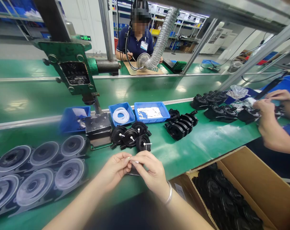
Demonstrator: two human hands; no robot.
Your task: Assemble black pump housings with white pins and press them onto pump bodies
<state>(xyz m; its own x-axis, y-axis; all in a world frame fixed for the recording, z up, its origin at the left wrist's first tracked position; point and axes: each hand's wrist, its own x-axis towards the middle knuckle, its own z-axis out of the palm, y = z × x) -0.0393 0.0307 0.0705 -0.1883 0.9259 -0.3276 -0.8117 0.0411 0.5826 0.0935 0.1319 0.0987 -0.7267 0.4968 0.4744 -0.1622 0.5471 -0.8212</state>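
Left grip and right grip pinch white pin between them.

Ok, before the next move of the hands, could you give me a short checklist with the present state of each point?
1. Left hand and right hand both pinch the small white piece: ok.
2. Black part below the hands lies flat: cannot tell, mostly hidden.
3. Four black round parts with white pins lie close in front: ok.
4. Blue tray of white rings is uncovered: ok.
5. Co-worker's hands are apart from this spot: ok.
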